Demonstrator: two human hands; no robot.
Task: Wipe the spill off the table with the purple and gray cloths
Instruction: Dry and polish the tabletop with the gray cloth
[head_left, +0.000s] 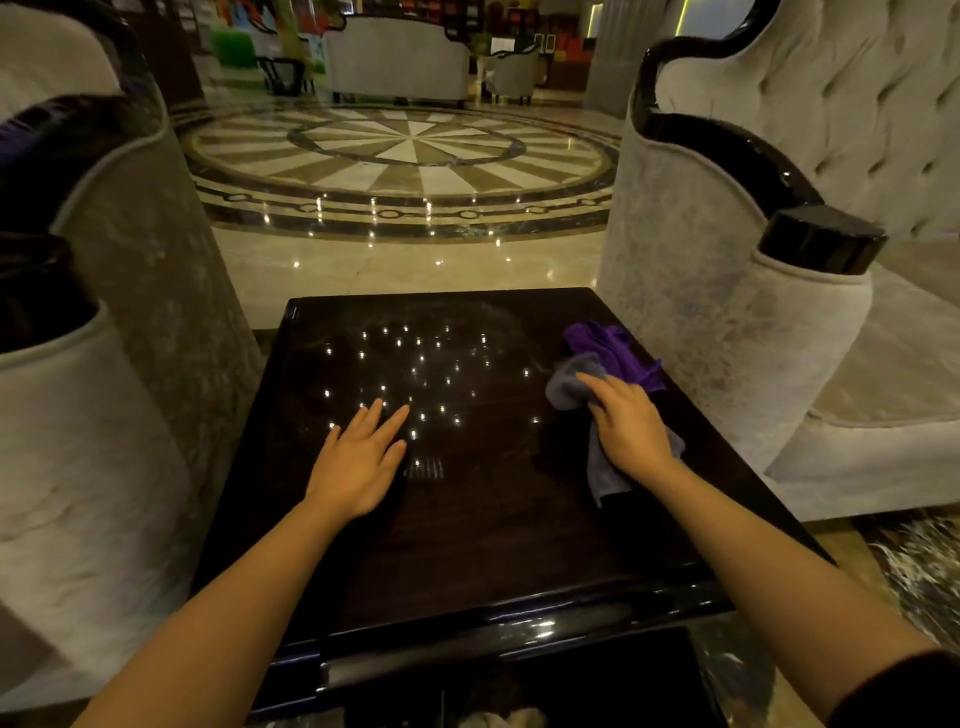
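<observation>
A dark glossy square table fills the middle of the head view and mirrors small ceiling lights. A gray cloth lies near its right edge, with a purple cloth bunched just behind it and touching it. My right hand presses down on the gray cloth, fingers curled over it. My left hand rests flat on the bare tabletop at centre left, fingers spread, holding nothing. No spill can be made out among the reflections.
A pale upholstered armchair with black trim stands close against the table's right side. Another armchair flanks the left. Beyond the far edge is a polished marble floor with a round inlay, and more sofas farther back.
</observation>
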